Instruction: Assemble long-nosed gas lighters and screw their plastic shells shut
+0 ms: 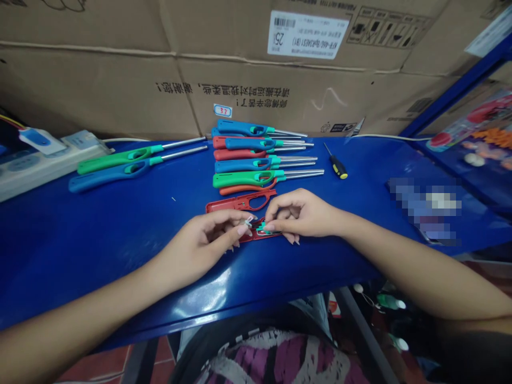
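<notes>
My left hand (220, 233) pinches a small pale part (249, 221) between thumb and forefinger; its kind is too small to make out. Beside it, my right hand (295, 216) has its fingertips closed on a small teal plastic part (264, 228) with a thin white strand by it. Under both hands lies a red lighter casing half (250, 236), partly hidden by the fingers. Just behind them rests another red casing half (236, 203), with a trigger loop at its right end.
Several long-necked lighters (248, 178) in blue, red and green lie stacked behind the casing. Two more lighters (116, 162) are at left, near a white power strip (52, 165). A screwdriver (338, 166) and a blurred-out object (424, 210) lie right. A cardboard box (120, 96) stands behind.
</notes>
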`<state>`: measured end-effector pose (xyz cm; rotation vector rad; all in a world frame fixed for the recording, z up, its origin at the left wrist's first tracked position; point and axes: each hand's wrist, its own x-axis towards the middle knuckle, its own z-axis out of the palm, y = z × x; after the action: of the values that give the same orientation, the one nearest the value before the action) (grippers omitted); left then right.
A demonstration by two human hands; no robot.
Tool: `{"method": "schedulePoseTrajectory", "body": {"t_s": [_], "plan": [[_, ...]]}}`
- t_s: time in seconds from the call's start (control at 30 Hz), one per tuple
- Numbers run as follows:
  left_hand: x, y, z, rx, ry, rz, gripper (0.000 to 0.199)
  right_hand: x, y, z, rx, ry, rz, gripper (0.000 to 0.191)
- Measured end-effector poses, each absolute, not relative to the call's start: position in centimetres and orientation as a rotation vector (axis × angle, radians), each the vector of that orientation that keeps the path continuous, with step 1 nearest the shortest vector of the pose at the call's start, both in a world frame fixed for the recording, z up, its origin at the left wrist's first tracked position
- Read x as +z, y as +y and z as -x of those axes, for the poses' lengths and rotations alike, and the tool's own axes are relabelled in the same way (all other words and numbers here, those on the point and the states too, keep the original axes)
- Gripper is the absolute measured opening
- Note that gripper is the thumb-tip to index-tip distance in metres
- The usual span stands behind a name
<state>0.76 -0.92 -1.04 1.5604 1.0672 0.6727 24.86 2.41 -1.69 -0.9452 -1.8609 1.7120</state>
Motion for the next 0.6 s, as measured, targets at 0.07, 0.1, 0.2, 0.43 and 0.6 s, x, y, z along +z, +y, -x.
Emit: {"method": "schedulePoseTrajectory", "body": {"t_s": [0.07, 0.1, 0.2, 0.43, 0.6], "plan": [[-1.0, -1.0, -0.8, 0.665, 1.051, -1.568, 0.033, -1.8, 2.4, -24.8, 1.705, -1.891, 0.946, 0.03], [-1.0, -1.0, -0.8, 0.663, 1.041, -1.565, 0.032, -1.9, 2.4, -24.9, 1.691, -1.908, 0.946, 0.029], [-1.1, -1.1, -0.7, 0.65, 1.006, -1.543, 0.031, -1.8, 2.4, -25.0, 1.608, -2.0, 0.929, 0.025], [-1.5, -1.1, -0.5, 0.658, 0.962, -1.496, 0.028, -0.9, 2.1, -25.4, 1.368, -2.211, 0.841, 0.018], [-1.5, -1.1, -0.5, 0.674, 0.969, -1.464, 0.028, -0.4, 1.9, -25.5, 1.479, -2.12, 0.888, 0.017]]}}
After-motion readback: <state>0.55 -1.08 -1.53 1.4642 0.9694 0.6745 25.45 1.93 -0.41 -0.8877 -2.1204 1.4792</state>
